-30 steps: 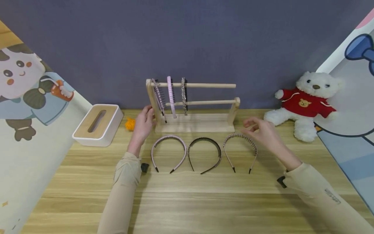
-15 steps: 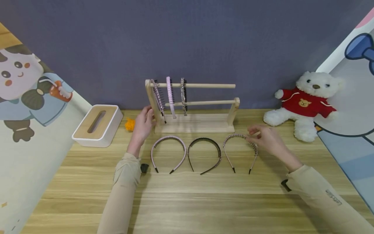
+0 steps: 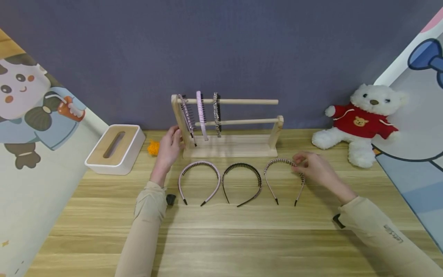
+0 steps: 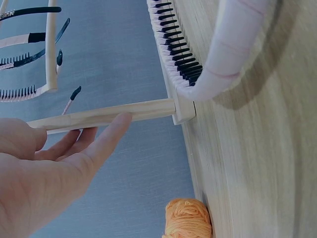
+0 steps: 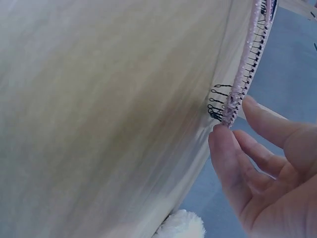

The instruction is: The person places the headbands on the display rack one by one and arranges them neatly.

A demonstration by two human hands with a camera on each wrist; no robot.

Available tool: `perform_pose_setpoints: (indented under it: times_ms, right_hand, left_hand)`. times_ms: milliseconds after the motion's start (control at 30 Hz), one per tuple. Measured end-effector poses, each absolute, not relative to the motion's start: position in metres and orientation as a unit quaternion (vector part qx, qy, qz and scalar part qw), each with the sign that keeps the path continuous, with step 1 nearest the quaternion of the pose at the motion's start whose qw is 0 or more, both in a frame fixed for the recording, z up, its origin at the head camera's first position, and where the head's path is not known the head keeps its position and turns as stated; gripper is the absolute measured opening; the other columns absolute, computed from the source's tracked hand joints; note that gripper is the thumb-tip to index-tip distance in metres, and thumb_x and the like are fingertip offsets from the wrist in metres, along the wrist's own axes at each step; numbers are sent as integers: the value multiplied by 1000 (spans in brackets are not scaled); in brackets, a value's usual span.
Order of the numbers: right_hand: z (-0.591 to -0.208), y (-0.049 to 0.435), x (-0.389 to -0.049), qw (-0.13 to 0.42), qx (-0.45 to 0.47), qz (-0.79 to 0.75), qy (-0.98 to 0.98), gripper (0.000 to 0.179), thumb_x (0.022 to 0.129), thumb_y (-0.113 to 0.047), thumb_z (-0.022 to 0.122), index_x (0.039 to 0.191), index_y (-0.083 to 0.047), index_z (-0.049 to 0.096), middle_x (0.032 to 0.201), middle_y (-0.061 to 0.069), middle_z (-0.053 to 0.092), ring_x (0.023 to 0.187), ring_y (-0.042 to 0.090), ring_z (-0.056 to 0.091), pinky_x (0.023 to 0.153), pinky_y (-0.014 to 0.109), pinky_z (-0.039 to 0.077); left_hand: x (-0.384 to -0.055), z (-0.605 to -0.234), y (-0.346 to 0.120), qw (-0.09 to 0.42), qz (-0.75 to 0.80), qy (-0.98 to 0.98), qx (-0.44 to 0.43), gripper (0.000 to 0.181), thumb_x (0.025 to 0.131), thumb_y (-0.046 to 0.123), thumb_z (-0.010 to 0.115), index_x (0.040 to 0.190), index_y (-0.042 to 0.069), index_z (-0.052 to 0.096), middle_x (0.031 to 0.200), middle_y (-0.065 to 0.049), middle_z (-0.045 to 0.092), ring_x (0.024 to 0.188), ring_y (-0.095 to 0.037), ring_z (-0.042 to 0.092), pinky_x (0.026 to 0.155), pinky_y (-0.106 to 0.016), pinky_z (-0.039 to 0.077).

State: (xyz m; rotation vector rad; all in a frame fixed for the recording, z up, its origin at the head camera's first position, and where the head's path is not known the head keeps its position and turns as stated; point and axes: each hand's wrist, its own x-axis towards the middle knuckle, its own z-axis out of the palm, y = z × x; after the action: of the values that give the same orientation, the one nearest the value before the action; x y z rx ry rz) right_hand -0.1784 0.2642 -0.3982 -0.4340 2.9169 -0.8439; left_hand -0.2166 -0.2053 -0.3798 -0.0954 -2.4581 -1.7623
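My left hand [image 3: 169, 149] holds the left upright of a wooden headband rack [image 3: 238, 145]. In the left wrist view, thumb and fingers lie on opposite sides of that wooden post [image 4: 148, 109]. Three headbands hang at the rack's left end: a thin pinkish one [image 3: 188, 115], a pale pink one [image 3: 201, 111] and a glittery one [image 3: 217, 115]. At the right, my right hand [image 3: 316, 167] pinches the upper right curve of a pinkish toothed headband [image 3: 279, 160] lying on the table. The right wrist view shows thumb and forefinger at the beaded band [image 5: 245, 62].
A pink headband [image 3: 219, 177] and a black toothed headband [image 3: 242, 164] lie before the rack. Left of it are an orange yarn ball [image 3: 153, 147] and a white tissue box [image 3: 129, 159] with a wooden lid. A white teddy bear [image 3: 361, 125] in red sits at right.
My right hand has moved down and slightly right onto the right-hand headband, and its thumb and fingers have closed together there. The left hand stays on the rack.
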Motion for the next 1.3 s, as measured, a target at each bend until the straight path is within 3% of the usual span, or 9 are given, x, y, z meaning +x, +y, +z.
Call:
perform_pose_setpoints:
  times_ms: [433, 767, 1067, 1300]
  right_hand:
    - [-403, 265, -177, 30, -167, -244, 955, 22, 93, 0, 81, 110, 12, 73, 96, 22, 76, 85, 38, 75, 75, 55, 64]
    - [-401, 267, -175, 58, -144, -283, 947, 22, 95, 3, 78, 114, 13, 72, 96, 23, 74, 80, 33, 74, 53, 29, 60]
    - [-396, 265, -174, 74, -134, -315, 937, 22, 98, 4, 75, 116, 14, 69, 103, 29, 73, 88, 38, 75, 58, 32, 65]
    - [-394, 262, -173, 89, -127, -358, 921, 21, 99, 7, 71, 118, 16, 67, 102, 29, 75, 82, 29, 75, 58, 32, 66]
  left_hand:
    - [-213, -376, -204, 55, -579, -813, -31, 51, 119, 23, 35, 161, -6, 39, 156, -31, 46, 139, -46, 54, 109, -51, 57]
    - [-214, -377, -204, 57, -582, -810, -30, 50, 119, 23, 35, 161, -6, 39, 157, -32, 46, 139, -46, 54, 110, -52, 56]
    - [-213, -376, -204, 58, -582, -811, -28, 50, 119, 22, 35, 160, -7, 39, 156, -32, 47, 138, -46, 54, 109, -51, 56]
    - [-213, -376, -205, 58, -582, -811, -31, 49, 119, 22, 35, 159, -7, 41, 155, -32, 47, 139, -46, 53, 110, -51, 56]
